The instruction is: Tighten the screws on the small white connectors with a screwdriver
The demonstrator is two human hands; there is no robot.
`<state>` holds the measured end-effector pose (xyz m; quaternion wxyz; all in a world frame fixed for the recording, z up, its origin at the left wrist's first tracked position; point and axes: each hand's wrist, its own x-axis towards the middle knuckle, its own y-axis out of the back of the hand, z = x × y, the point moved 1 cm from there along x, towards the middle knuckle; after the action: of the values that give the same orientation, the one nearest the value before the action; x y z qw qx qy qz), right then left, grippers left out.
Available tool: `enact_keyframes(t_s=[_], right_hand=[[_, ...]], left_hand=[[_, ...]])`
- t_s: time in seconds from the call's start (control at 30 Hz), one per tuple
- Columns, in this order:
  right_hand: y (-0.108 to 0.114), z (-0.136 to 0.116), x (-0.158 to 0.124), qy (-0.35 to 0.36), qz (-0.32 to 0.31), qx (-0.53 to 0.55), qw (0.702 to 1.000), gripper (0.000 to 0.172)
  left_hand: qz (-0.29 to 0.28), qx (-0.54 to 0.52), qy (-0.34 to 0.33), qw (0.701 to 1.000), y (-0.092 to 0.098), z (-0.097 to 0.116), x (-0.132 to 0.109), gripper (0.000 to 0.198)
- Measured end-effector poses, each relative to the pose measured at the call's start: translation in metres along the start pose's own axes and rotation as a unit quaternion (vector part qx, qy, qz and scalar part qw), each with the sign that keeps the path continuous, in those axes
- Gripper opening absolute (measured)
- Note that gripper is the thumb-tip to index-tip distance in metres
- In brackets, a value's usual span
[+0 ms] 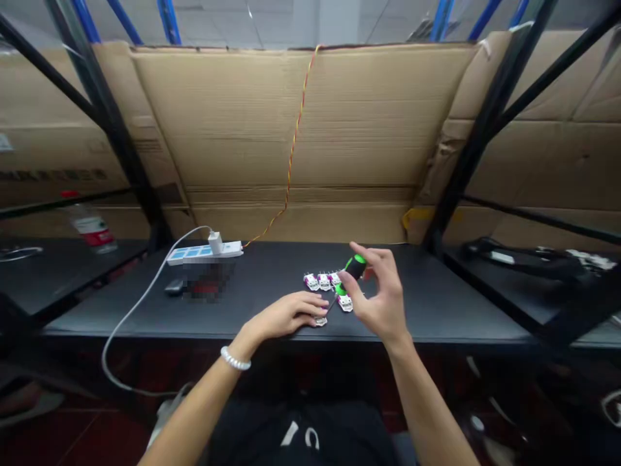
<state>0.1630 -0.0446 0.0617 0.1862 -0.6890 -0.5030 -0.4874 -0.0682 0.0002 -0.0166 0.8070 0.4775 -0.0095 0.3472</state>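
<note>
Single head-worn view, looking forward and down over black table (272, 272); cardboard wall (310, 129) close behind; both forearms near.

Black table (436, 304), cardboard wall (369, 129), black metal frame (485, 123)

Workshop, black workbench (272, 262), cardboard partitions (369, 129)
</note>
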Motion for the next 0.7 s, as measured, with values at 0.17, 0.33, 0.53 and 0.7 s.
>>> enact_keyframes(t_s=[0.17,0.33,0.53,0.7], right_hand=[[-0.0006,0.0012,-0.0016,0.013,-0.052,0.081,0.995,0.054],[-0.0022,0.0009,-0.0023,0.011,-0.035,0.053,0.998,0.051],[-0.0014,-0.0001,-0.0041,0.006,-0.087,0.128,0.988,0.055],[0.0006,-0.0025,-0.0017,0.011,-0.046,0.055,0.997,0.046]], left_hand=[[0.001,-0.003,-0.003,1.0,0.0008,0.0018,0.0007,0.028],[0.003,0.0,-0.001,1.0,-0.0001,0.0004,0.0004,0.027],[0.002,0.002,-0.001,1.0,0.0013,0.0031,0.0005,0.028],[0.003,0.01,-0.003,1.0,0.0012,0.0029,0.0005,0.027]])
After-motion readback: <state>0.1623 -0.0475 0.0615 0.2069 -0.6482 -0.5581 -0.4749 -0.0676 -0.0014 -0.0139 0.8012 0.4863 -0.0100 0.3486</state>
